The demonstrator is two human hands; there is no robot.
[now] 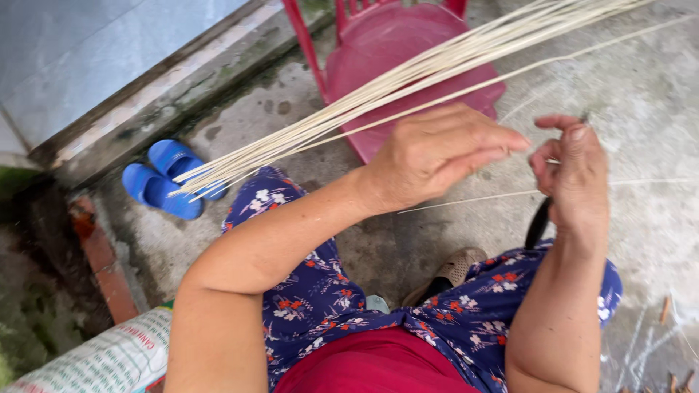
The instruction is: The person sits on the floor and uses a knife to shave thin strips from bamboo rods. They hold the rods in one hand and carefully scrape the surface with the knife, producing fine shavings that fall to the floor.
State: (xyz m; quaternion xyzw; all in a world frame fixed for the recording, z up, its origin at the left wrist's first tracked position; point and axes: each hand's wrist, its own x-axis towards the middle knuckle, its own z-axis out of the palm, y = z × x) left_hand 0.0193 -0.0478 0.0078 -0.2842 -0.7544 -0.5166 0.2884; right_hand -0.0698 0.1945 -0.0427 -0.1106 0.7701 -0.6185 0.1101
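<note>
Red shirt hem [378, 364] sits closest to the camera at the bottom edge, with lap in blue floral trousers [320, 291] just beyond it, knees apart. Person is seated over a concrete floor [641, 94].

Left hand [437, 156]: curled, thumb and fingers pressed together, pinching a single thin pale strip [466, 200] that runs across the gap toward the other hand and on to the right edge of the view. Forearm crosses over the left thigh.

Right hand [575, 178]: raised, fingers bent in toward the thumb, closed around a knife with a dark handle [539, 222]; the handle hangs out below the palm. Blade mostly hidden behind the fingers, can't tell its angle. Fingertips meet the thin strip close to the left hand's fingertips.

Bundle of pale bamboo strips [378, 94] lies diagonally from the top right corner of the view down to the left, passing over a red plastic chair [408, 51] and behind the left hand; loose ends fan out near a pair of blue slippers [167, 178] on the floor.

Also on the floor: a tan sandal [455, 269] between the knees, a white woven sack [109, 360] at the bottom left corner, brick edging [102, 262] by it, small wood offcuts [666, 309] at the lower right. A low stone ledge [167, 94] runs along the upper left.
</note>
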